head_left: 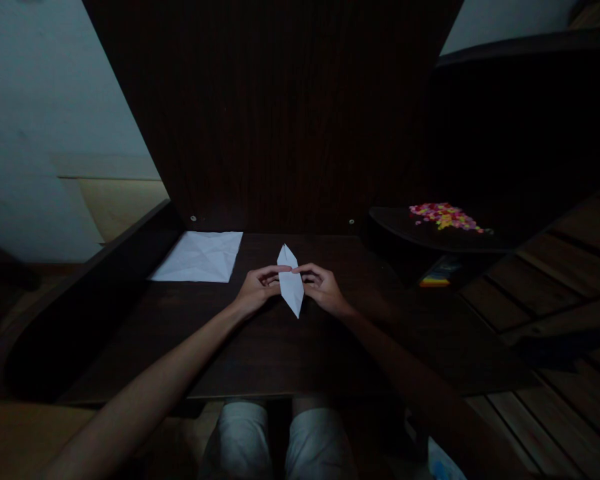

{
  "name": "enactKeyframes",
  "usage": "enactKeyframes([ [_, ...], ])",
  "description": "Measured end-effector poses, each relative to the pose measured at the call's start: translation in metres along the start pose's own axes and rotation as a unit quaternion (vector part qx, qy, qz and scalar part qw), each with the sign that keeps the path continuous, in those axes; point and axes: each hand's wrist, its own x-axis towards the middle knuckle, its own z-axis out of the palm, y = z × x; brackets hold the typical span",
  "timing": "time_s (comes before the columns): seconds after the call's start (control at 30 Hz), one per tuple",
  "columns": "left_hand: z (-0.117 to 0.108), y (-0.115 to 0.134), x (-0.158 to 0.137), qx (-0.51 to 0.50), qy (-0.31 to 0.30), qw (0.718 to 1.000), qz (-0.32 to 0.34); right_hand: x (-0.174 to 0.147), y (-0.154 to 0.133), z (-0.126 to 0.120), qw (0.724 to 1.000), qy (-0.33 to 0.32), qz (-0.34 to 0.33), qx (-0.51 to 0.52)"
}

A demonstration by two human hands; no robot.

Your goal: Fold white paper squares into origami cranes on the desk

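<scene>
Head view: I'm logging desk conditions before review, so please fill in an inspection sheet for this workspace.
Surface: dark wooden desk, dimly lit.
Job's things: folded white paper, a long pointed shape, held at its middle.
Clutter: creased white sheet lying flat at back left; pile of small colourful pieces on a side shelf at right.
Hands: left hand and right hand pinch the folded paper from either side.
Cables: nothing seen.
Surroundings: dark wood back panel; pale wall at left.

Two hands are in view, the left hand and the right hand. There are two pieces of white paper: one folded diamond-shaped paper and one creased flat sheet. One heap of small colourful bits lies on one dark shelf, and one bench carries the papers.
</scene>
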Motion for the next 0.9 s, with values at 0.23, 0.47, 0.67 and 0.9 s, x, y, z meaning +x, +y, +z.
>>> enactKeyframes([
  [0.23,0.0017,0.0059,0.0004,0.063,0.018,0.997,0.046,0.0022,0.0045,-0.0013,1.0,0.015,-0.009,-0.017],
  [0.47,-0.0002,0.0068,-0.0007,0.084,0.016,0.995,0.06,0.0014,0.0024,-0.0015,0.999,0.014,-0.025,-0.016],
  [0.67,0.0004,0.0065,-0.0015,0.121,0.035,0.989,0.073,0.0011,0.0027,0.0011,1.0,0.017,-0.017,0.009],
  [0.9,0.003,0.0058,-0.0013,0.099,0.044,0.993,0.036,0.0027,0.0042,0.0014,0.999,0.033,-0.016,0.012],
])
